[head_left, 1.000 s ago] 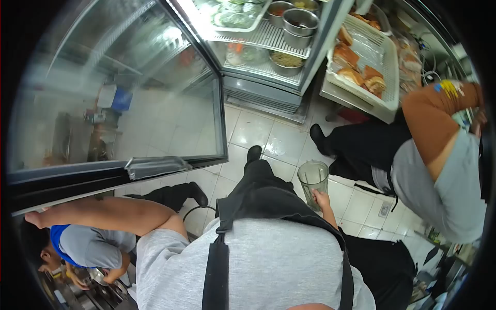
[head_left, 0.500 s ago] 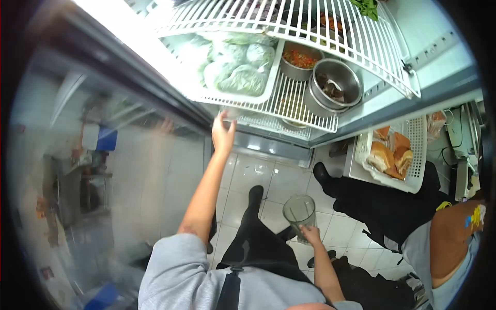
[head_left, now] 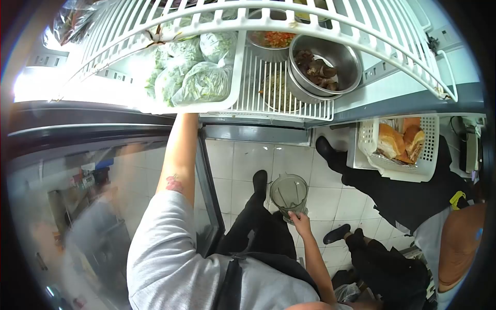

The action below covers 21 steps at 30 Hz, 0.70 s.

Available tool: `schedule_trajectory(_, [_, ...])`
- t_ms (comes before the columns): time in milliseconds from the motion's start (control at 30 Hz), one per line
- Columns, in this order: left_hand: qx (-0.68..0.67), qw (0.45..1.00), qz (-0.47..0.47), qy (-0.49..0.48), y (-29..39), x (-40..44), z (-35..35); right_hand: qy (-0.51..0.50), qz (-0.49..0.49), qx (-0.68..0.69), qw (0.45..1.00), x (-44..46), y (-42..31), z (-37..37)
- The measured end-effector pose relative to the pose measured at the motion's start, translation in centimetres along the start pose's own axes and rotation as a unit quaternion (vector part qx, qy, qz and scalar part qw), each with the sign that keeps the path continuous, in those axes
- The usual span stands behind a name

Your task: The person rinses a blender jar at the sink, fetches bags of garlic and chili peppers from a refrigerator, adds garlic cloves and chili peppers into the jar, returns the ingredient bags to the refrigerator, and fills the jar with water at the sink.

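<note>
My right hand [head_left: 298,216] is closed on the rim or handle side of a clear blender jar [head_left: 287,192], held low over the floor with its open top facing up. I see nothing in the jar except what look like moulded ribs. My left forearm [head_left: 181,150] reaches into the open fridge. The left hand itself is hidden below the white tray [head_left: 235,90], so its fingers do not show. Bagged green leaves [head_left: 206,82] lie in that tray. To its right, on the wire shelf [head_left: 258,77], stand metal bowls, one with dark brown pieces [head_left: 315,70].
Overhead, a white wire shelf [head_left: 264,11] spans the fridge. The glass door [head_left: 119,206] stands open at left. A metal pot of chopped red vegetables [head_left: 276,39] sits behind. At right are a basket [head_left: 431,139] of bread and a person in black trousers [head_left: 392,191].
My left hand has gone from the fridge's front edge to under the tray, out of sight. The view has moved closer to the shelves. The blender jar stays in my right hand.
</note>
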<state>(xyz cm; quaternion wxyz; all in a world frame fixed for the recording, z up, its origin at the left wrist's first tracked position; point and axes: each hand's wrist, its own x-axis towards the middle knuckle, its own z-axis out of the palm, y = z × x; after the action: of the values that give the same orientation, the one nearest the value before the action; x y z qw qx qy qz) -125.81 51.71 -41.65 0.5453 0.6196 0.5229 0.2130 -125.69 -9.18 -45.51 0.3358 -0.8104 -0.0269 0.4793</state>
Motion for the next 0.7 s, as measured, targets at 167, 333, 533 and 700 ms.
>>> schedule_trajectory(167, [0.295,0.944,0.090,0.115,-2.0,-0.2,3.6,0.021,-0.001,-0.058,0.998,0.8,2.1,0.2])
schedule_trajectory(333, [0.229,0.964,0.081,0.108,-2.7,0.5,3.4,0.050,0.022,-0.009,0.998,0.0,2.4,0.3])
schedule_trajectory(533, [-0.027,0.999,0.011,0.031,-1.8,1.2,2.6,0.086,0.078,0.094,0.989,0.4,0.9,-0.9])
schedule_trajectory(700, [-0.042,0.999,0.002,0.007,-0.6,-0.4,0.9,0.084,0.084,0.257,0.959,-0.6,-2.6,-1.1])
